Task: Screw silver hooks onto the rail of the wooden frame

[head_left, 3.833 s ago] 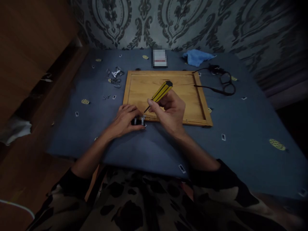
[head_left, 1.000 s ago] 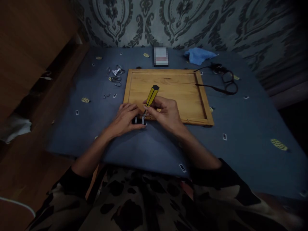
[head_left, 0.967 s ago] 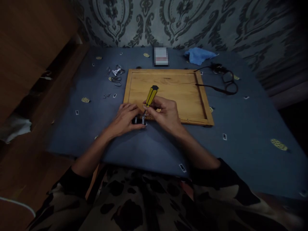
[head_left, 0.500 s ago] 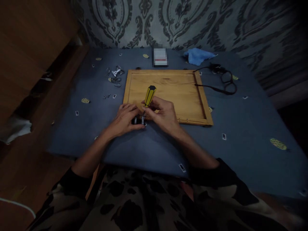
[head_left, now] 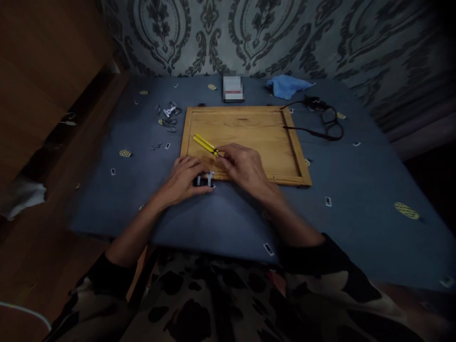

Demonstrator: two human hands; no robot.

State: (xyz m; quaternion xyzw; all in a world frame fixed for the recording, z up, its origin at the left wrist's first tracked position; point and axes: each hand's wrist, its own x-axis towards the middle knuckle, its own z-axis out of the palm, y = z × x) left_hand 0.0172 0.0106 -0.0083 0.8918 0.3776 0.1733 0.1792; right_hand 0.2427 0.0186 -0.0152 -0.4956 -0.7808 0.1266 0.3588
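My left hand (head_left: 185, 176) is closed at the near left corner of a wooden framed panel (head_left: 245, 126), thumb and fingers around a small metal hinge (head_left: 209, 179) at its near edge. Pinched in my right hand (head_left: 245, 168), over the panel, is a yellow and black screwdriver (head_left: 205, 144). Its handle points away to the left, and its shaft is mostly hidden by my fingers. The screwdriver is apart from the hinge.
Loose metal hinge parts (head_left: 170, 111) and a few screws (head_left: 156, 146) lie left of the panel. Behind it are a blurred small box (head_left: 233, 88) and a blue cloth (head_left: 288, 86). Eyeglasses (head_left: 333, 137) overlap its right edge. A patterned blue cloth (head_left: 359, 228) covers the table.
The screwdriver has lifted off the hinge and tipped from nearly upright to lying slanted left. My right hand now grips it near the shaft. My left hand stays at the hinge.
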